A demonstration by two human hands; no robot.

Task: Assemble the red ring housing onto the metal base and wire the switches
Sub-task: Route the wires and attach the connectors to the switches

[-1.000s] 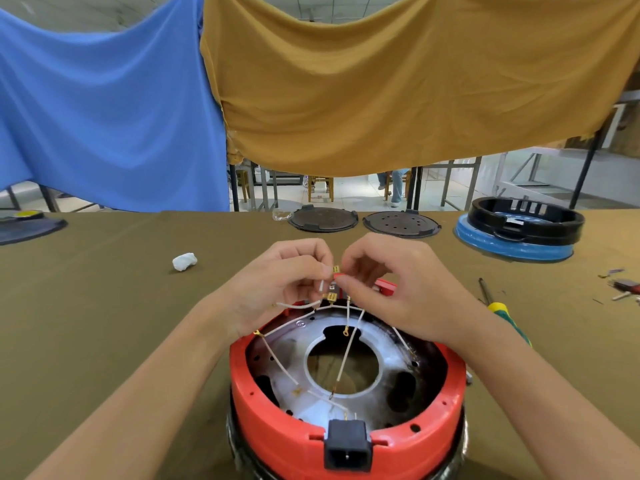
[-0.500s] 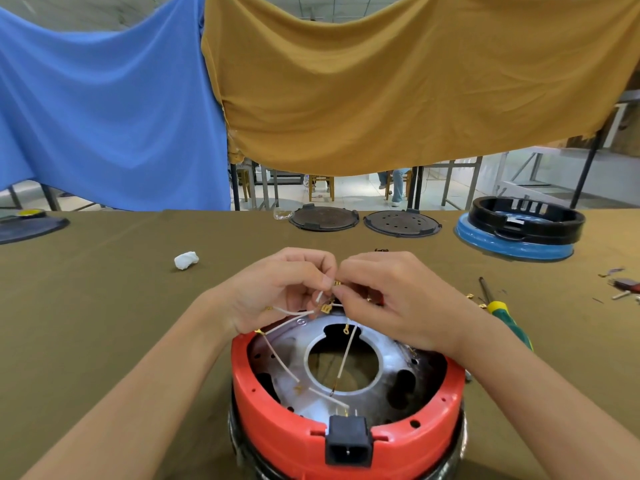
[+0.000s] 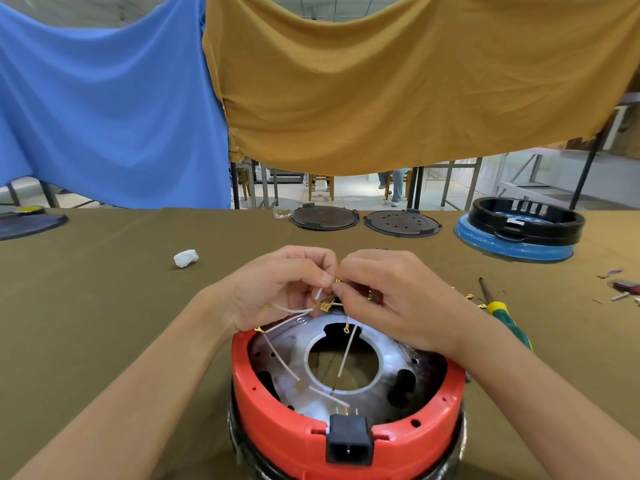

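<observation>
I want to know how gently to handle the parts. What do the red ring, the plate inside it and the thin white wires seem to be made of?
Red ring: probably moulded plastic, smooth with a soft sheen and formed holes.
Inner plate: looks like bare sheet metal, silvery with dull reflections and punched openings.
White wires: seemingly flexible insulated leads, since they bend freely; their tips look like brass-coloured metal terminals.

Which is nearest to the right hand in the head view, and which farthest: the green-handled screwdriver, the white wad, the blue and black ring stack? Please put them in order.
From the right hand:
1. green-handled screwdriver, just to its right on the table.
2. blue and black ring stack, farther back on the right.
3. white wad, on the left, beyond the left hand.
</observation>
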